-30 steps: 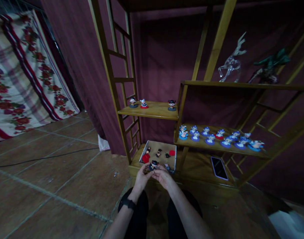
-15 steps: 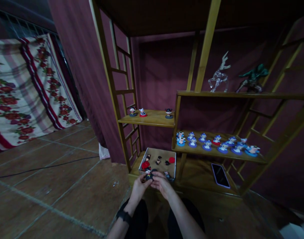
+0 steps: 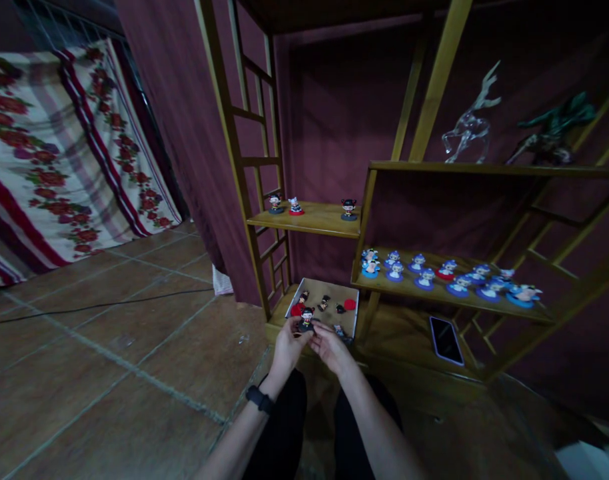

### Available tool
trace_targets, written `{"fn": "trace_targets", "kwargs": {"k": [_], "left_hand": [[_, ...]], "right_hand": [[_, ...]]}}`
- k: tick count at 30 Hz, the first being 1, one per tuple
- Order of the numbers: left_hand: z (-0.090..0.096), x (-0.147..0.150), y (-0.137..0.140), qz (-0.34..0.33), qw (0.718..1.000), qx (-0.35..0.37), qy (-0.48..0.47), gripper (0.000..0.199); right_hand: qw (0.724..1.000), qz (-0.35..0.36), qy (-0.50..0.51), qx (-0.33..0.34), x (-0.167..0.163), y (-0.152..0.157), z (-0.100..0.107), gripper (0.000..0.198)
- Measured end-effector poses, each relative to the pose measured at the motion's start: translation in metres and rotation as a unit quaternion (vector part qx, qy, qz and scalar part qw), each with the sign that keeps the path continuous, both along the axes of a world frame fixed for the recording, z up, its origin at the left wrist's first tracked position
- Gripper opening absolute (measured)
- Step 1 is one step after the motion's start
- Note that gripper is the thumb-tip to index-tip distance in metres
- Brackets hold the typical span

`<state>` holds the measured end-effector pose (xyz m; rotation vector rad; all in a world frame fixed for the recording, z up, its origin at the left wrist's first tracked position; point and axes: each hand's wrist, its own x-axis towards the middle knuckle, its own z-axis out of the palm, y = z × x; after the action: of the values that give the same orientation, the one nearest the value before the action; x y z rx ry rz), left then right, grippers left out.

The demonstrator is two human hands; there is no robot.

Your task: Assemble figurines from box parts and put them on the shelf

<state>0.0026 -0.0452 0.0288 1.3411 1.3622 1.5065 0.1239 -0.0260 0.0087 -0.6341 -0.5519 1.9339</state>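
A small black-haired figurine (image 3: 307, 317) on a dark base stands upright between my two hands, just over the near edge of an open box. My left hand (image 3: 287, 345) is closed on its base from the left. From the right, the fingers of my right hand (image 3: 328, 345) are closed on the same base. Inside the shallow cardboard box (image 3: 355, 313) lie several dark figurine pieces (image 3: 324, 303) and a red round base (image 3: 350, 305). My fingers partly hide the base of the held figurine.
On the small left shelf (image 3: 309, 220) stand two black-haired figurines (image 3: 349, 209) and a white one on a red base (image 3: 295, 206). Several blue and purple figurines (image 3: 425, 279) fill the right shelf. A phone (image 3: 446, 340) lies below; a clear deer (image 3: 469, 127) stands above.
The figurine has come up a little and now stands upright, facing me, in both hands. My view has tilted down and shifted slightly left.
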Motion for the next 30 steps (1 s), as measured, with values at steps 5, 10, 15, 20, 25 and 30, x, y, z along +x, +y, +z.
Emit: {"fn": "trace_targets", "kwargs": {"k": [5,10,15,20,25,30], "left_hand": [[0.004,0.002,-0.003,-0.009,0.998,0.004,0.068,0.048],[0.006,0.005,-0.002,-0.021,0.996,0.024,0.089,0.049],[0.009,0.007,-0.002,-0.028,0.995,0.015,0.091,0.051],[0.012,0.006,0.000,-0.003,0.996,0.010,0.090,0.051],[0.016,0.005,0.002,-0.025,0.999,-0.016,0.017,0.046],[0.028,0.004,0.002,-0.024,0.995,-0.066,-0.068,0.038]], "right_hand": [[1.000,-0.003,0.015,0.010,0.002,0.001,-0.001,0.027],[0.999,-0.009,0.027,0.022,0.004,0.004,-0.005,0.027],[0.999,-0.017,0.030,0.028,0.005,0.006,-0.008,0.030],[0.999,-0.005,0.022,0.028,0.006,0.006,-0.002,0.033],[1.000,0.002,0.012,0.018,0.008,0.003,0.007,0.032],[0.999,0.003,0.039,0.007,0.010,0.002,0.010,0.026]]}}
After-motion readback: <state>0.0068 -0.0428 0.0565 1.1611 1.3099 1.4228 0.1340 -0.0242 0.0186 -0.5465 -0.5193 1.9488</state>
